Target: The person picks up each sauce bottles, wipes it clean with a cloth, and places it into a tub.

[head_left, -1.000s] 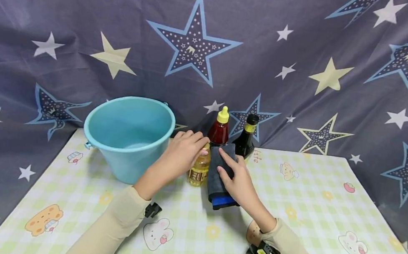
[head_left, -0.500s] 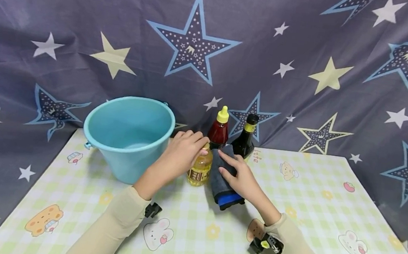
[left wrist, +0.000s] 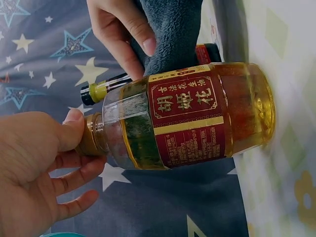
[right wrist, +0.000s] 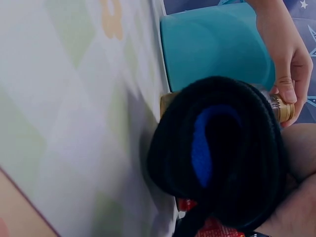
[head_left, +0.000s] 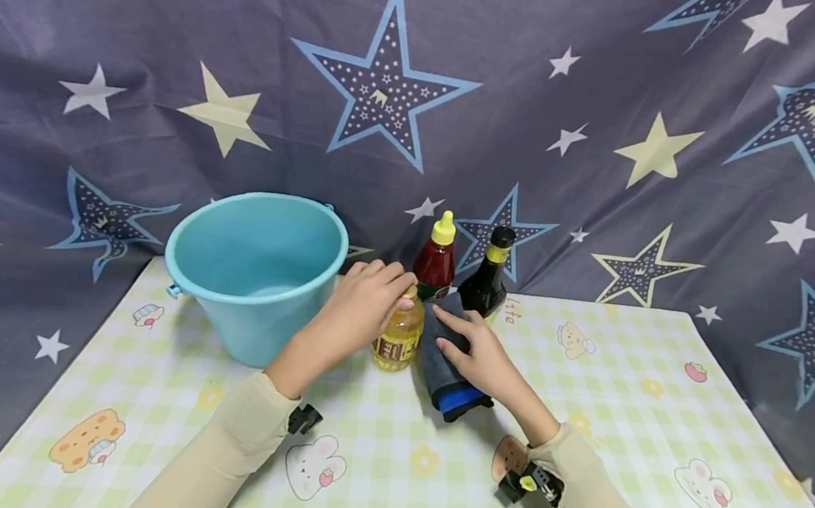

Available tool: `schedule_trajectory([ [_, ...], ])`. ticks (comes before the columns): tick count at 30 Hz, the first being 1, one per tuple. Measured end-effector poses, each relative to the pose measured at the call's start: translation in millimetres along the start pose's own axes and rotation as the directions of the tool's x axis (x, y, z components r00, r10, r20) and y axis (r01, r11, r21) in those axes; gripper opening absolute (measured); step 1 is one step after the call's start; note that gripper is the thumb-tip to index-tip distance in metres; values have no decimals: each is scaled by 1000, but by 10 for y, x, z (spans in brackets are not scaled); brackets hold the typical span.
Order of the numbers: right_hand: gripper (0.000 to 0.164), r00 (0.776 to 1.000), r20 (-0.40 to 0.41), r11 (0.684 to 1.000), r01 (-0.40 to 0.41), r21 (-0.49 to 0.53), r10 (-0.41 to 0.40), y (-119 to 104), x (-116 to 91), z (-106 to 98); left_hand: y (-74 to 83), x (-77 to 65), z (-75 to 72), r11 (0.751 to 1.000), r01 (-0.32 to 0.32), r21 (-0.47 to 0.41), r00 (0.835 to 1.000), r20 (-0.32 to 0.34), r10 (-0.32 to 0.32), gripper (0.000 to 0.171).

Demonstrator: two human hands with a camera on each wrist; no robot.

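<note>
My left hand (head_left: pixel 364 304) pinches the golden cap of an upright oil bottle (head_left: pixel 396 343) between thumb and fingers. Yellow oil and a dark red label with gold lettering show on the bottle (left wrist: pixel 187 118) in the left wrist view. To its right, my right hand (head_left: pixel 482 356) grips a folded dark grey towel (head_left: pixel 440 354) with a blue inner face. The towel is right beside the bottle's side; whether they touch, I cannot tell. In the right wrist view the rolled end of the towel (right wrist: pixel 168 148) covers most of the bottle.
A light blue bucket (head_left: pixel 248 324) stands left of the oil bottle. Behind the towel are a red sauce bottle (head_left: pixel 436 261) with a yellow nozzle cap and a dark bottle (head_left: pixel 483 286) with a black cap. A star-patterned curtain (head_left: pixel 542 135) hangs behind the checked tabletop (head_left: pixel 621 496).
The towel has shifted slightly right and its lower end has swung rightward, with my right hand moving along. My left hand keeps its place on the cap, and the bottle stays put.
</note>
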State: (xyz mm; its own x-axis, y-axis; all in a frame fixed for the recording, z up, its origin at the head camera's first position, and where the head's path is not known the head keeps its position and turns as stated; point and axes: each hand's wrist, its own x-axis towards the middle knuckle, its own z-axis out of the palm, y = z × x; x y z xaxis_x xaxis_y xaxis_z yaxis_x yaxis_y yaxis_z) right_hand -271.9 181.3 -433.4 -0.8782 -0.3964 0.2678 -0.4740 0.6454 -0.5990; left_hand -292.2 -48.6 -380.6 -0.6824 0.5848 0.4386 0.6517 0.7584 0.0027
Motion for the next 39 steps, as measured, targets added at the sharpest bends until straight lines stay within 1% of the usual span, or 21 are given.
schedule_trajectory([
  [8, 51, 993, 87, 997, -73, -23, 74, 4, -54, -63, 91, 58, -33, 1000, 4, 12, 1000, 16, -5, 37],
  [11, 51, 989, 112, 995, -98, -15, 99, -17, -68, -85, 131, 61, -50, 1000, 4, 24, 1000, 17, -4, 37],
  [14, 50, 986, 129, 994, -106, -5, 106, -24, -67, -76, 177, 46, -63, 998, 9, 57, 1000, 15, -10, 37],
  [17, 49, 986, 135, 995, -103, 5, 101, -13, -48, -29, 213, 19, -58, 995, 28, 93, 999, 26, -30, 36],
  [21, 48, 984, 150, 995, -98, 11, 95, 15, -5, 55, 208, -14, -34, 989, 36, 144, 998, 45, -43, 35],
  [25, 47, 983, 141, 993, -120, 22, 115, 26, 29, 108, 169, -5, -13, 980, 10, 196, 999, 35, -17, 36],
  [28, 47, 983, 129, 991, -131, 21, 127, 11, 24, 130, 158, -11, -5, 977, -4, 211, 999, 32, -3, 37],
  [31, 47, 982, 123, 989, -149, 24, 145, 6, 27, 125, 142, -5, 10, 980, -15, 197, 1000, 26, 10, 37],
  [34, 47, 975, 122, 981, -191, 45, 184, 3, 54, 108, 104, 10, 5, 984, -36, 173, 999, 24, 32, 36],
  [36, 47, 967, 132, 972, -226, 62, 217, -8, 68, 99, 80, 16, -26, 985, -55, 166, 998, 43, 49, 35],
  [39, 47, 953, 166, 960, -269, 77, 254, -34, 63, 87, 75, 13, -118, 983, -83, 165, 992, 106, 66, 34],
])
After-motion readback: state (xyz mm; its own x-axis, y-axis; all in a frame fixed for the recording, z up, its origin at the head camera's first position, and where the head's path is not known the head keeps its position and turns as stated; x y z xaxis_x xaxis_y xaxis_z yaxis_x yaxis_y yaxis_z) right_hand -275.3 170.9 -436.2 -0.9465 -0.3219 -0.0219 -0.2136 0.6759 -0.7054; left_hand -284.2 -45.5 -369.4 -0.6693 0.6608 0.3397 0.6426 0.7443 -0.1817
